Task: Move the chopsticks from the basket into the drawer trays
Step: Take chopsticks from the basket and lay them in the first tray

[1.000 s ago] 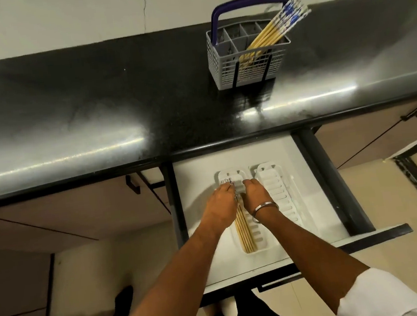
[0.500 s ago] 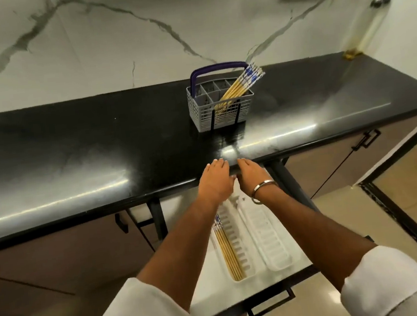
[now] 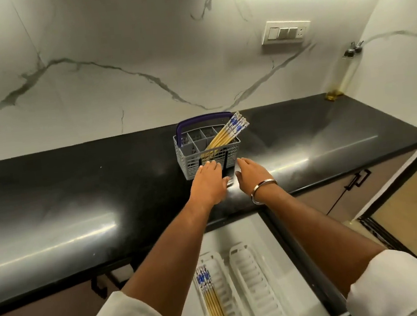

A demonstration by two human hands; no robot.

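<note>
A grey cutlery basket [image 3: 189, 160] with a purple handle stands on the black counter. Several yellow chopsticks [image 3: 226, 133] with blue-and-white tops lean to the right in it. My left hand [image 3: 209, 183] hovers just in front of the basket, fingers straight, holding nothing. My right hand [image 3: 252, 177], a metal bangle on its wrist, is beside it to the right, fingers also straight and empty. Below, the open white drawer [image 3: 257, 232] holds two white ribbed trays: the left tray [image 3: 225, 283] has several chopsticks [image 3: 214, 305] lying in it, the right tray [image 3: 259, 289] is bare.
The black counter [image 3: 77, 198] runs wide on both sides of the basket. A marble wall with a switch plate [image 3: 285, 33] rises behind. A golden object [image 3: 334, 94] sits in the far right corner. Cabinet fronts with black handles [image 3: 358, 182] flank the drawer.
Both hands have left the chopsticks in the left tray, risen out of the drawer and moved forward over the counter to just in front of the basket.
</note>
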